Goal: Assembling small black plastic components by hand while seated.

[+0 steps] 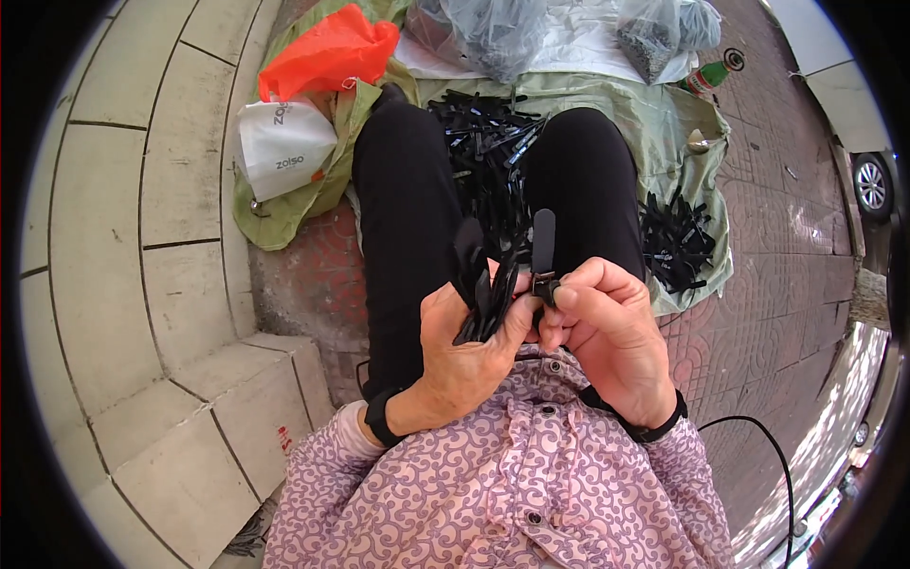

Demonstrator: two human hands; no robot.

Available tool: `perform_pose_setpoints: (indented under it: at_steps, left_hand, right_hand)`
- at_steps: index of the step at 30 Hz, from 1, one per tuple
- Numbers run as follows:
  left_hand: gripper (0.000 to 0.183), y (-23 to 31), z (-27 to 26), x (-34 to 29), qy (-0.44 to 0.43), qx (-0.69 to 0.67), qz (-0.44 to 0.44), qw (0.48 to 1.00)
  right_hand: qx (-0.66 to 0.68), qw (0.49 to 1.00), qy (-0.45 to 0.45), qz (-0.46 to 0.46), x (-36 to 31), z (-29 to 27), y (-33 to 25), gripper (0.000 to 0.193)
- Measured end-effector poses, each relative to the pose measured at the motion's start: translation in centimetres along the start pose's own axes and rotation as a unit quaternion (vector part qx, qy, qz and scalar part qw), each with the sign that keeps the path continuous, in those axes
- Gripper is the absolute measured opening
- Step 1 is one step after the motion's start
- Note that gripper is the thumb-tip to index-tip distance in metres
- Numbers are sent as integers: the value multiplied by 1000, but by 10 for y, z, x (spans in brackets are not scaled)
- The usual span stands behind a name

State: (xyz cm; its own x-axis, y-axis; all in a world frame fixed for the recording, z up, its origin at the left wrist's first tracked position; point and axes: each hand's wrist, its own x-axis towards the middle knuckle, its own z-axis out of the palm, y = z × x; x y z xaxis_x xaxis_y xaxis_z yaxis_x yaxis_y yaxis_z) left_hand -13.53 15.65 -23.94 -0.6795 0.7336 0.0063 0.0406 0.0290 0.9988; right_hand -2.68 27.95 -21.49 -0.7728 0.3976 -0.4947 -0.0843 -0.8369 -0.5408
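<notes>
A bunch of flat black strips (pixel 488 299) with rounded ends is gripped in my left hand (pixel 466 343), just above my lap. My right hand (pixel 611 322) is closed in a pinch at the lower end of one single black strip (pixel 543 245), which stands upright between the two hands. The left thumb and fingertips reach to that same end, where a small dark fitting shows. What exactly the fitting is, I cannot make out. Beyond the hands, between my knees, lies a heap of similar black strips (pixel 483 142).
A second pile of black strips (pixel 676 239) lies right of my knee on the green sheet (pixel 654 133). Clear plastic bags (pixel 483 33) stand at the back, with a green bottle (pixel 711 74) at far right. A red bag (pixel 327 52) and white bag (pixel 284 147) lie left, beside tiled steps (pixel 180 417).
</notes>
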Motion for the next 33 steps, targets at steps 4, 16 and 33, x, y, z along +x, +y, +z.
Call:
perform_pose_setpoints:
  at_steps: [4,16,33]
  left_hand:
    - [15,1,-2,3,2,11,49,999]
    - [20,1,-7,6,-8,66,150,986]
    - [20,9,-14,1,-29,-36,-19,999]
  right_hand:
    - [22,999,-10,30,1,2,-1,8]
    - [15,999,-3,38,2,3,1,8]
    - [-14,999,-27,21,12,8,13,14]
